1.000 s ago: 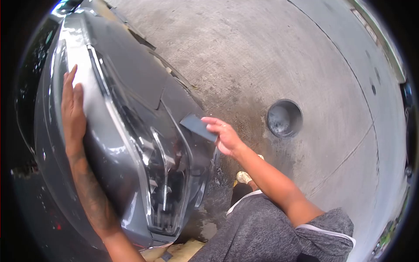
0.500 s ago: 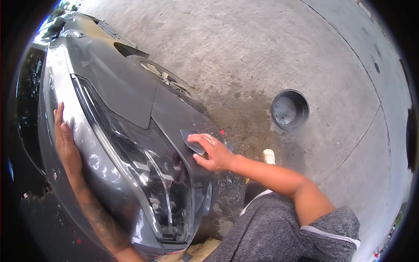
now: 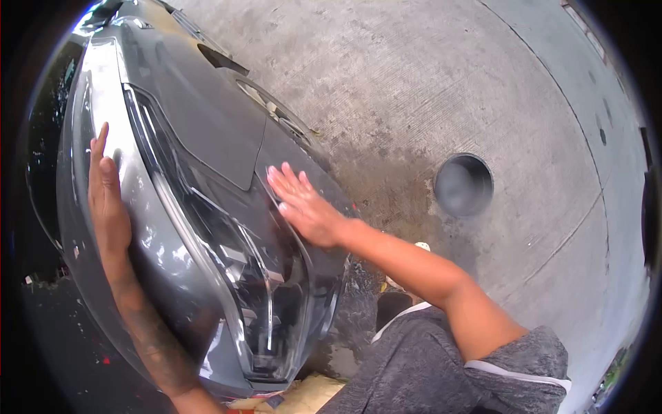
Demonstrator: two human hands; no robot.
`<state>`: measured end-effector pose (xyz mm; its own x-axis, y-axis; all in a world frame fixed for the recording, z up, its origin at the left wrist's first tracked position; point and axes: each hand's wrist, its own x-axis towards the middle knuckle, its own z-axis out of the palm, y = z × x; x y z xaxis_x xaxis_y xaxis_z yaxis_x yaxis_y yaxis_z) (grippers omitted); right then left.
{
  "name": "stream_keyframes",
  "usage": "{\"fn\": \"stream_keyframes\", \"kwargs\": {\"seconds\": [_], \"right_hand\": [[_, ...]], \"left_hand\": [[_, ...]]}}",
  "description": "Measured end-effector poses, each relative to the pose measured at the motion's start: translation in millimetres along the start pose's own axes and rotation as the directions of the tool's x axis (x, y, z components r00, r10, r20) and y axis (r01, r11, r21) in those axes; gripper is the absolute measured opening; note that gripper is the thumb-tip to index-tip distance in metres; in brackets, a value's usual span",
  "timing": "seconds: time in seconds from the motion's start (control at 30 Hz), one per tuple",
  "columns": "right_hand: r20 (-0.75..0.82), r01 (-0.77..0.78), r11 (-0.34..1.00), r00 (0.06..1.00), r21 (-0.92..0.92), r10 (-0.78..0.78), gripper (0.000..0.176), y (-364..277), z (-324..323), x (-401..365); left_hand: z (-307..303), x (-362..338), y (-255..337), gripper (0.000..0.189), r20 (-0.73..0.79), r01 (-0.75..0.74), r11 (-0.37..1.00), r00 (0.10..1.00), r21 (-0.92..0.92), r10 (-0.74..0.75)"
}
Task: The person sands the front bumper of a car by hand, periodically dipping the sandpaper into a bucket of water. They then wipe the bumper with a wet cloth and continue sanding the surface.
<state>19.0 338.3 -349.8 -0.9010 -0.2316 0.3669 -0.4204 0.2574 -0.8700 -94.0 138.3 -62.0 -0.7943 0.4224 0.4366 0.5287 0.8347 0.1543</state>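
Note:
A dark grey car fills the left side, with its front fender panel (image 3: 214,131) dull and matte and its hood (image 3: 162,248) glossy. On the hood's edge rests my left hand (image 3: 110,207), flat, fingers stretched out and holding nothing visible. My right hand (image 3: 303,207) lies with fingers spread on the matte panel beside the headlight (image 3: 255,297). No sheet shows around its fingers; whether anything is under the palm is hidden.
A dark bucket (image 3: 463,185) of cloudy water stands on the concrete floor (image 3: 386,76). The ground beside the car is wet. The front wheel (image 3: 269,103) sits beyond my right hand. A yellowish piece (image 3: 310,393) lies low by the bumper.
My right hand has shifted up and left across the panel and its fingers have spread flat. The dark sandpaper-like sheet under its fingers no longer shows. My left hand stays on the hood.

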Motion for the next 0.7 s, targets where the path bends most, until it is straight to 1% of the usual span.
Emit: {"fn": "stream_keyframes", "kwargs": {"seconds": [0.03,0.07,0.1,0.13,0.17,0.23,0.27,0.3,0.33,0.4,0.47,0.53,0.57,0.6,0.67,0.7], "right_hand": [[0.031,-0.019,0.999,0.999,0.037,0.018,0.060,-4,-5,0],[0.026,-0.021,0.999,0.999,0.028,0.020,0.060,-10,-7,-17],[0.084,-0.041,0.998,0.996,0.053,0.037,0.060,-23,-4,-47],[0.145,-0.058,0.996,0.988,0.073,0.047,0.059,-29,-5,-62],[0.085,-0.024,1.000,0.996,0.016,0.022,0.060,-25,0,-47],[0.088,-0.029,1.000,0.996,0.002,0.029,0.061,-11,-7,1],[0.094,-0.033,0.999,0.995,-0.015,0.034,0.063,-8,-10,14],[0.118,-0.048,0.999,0.992,0.023,0.045,0.063,-11,-13,9],[0.107,-0.050,0.999,0.993,0.021,0.047,0.063,-13,-14,-6],[0.193,-0.081,0.997,0.978,0.020,0.075,0.061,-24,-13,-40],[0.186,-0.092,0.996,0.979,0.017,0.087,0.061,-26,-8,-24],[0.127,-0.060,0.995,0.989,-0.076,0.069,0.064,-13,-15,22],[0.151,-0.080,0.997,0.985,-0.010,0.080,0.066,-14,-19,24],[0.140,-0.081,0.997,0.987,-0.009,0.081,0.066,-17,-18,14],[0.199,-0.109,0.994,0.975,0.016,0.104,0.066,-26,-12,-27],[0.245,-0.149,0.988,0.960,0.042,0.134,0.066,-34,-15,-35]], "left_hand": [[1,0,3,0.068,-0.006,0.007,1.000,1.000,0.006,-0.007],[4,2,3,0.068,-0.009,0.001,1.000,1.000,-0.002,-0.001],[4,1,3,0.069,-0.002,0.014,0.999,1.000,0.033,-0.014],[3,0,4,0.069,-0.001,0.028,0.997,1.000,0.070,-0.028],[3,-1,4,0.069,-0.002,0.032,0.997,0.999,0.072,-0.032],[4,0,5,0.070,-0.013,0.031,0.999,0.999,0.031,-0.030],[3,-3,4,0.070,-0.015,0.033,0.999,0.999,0.035,-0.033],[3,-2,2,0.071,-0.011,0.044,0.998,0.999,0.037,-0.044],[4,1,1,0.073,-0.010,0.051,0.998,0.999,0.035,-0.050],[5,2,3,0.074,-0.012,0.056,0.997,0.998,0.044,-0.056],[5,-1,5,0.076,-0.005,0.081,0.994,0.997,0.068,-0.081],[5,0,7,0.076,-0.010,0.096,0.995,0.995,0.008,-0.095],[4,-2,6,0.076,-0.008,0.095,0.995,0.995,0.013,-0.094],[4,-1,4,0.076,0.004,0.103,0.994,0.995,0.029,-0.103],[4,3,4,0.075,0.004,0.104,0.994,0.995,0.036,-0.104],[4,3,5,0.075,0.015,0.103,0.993,0.994,0.059,-0.104]]}}
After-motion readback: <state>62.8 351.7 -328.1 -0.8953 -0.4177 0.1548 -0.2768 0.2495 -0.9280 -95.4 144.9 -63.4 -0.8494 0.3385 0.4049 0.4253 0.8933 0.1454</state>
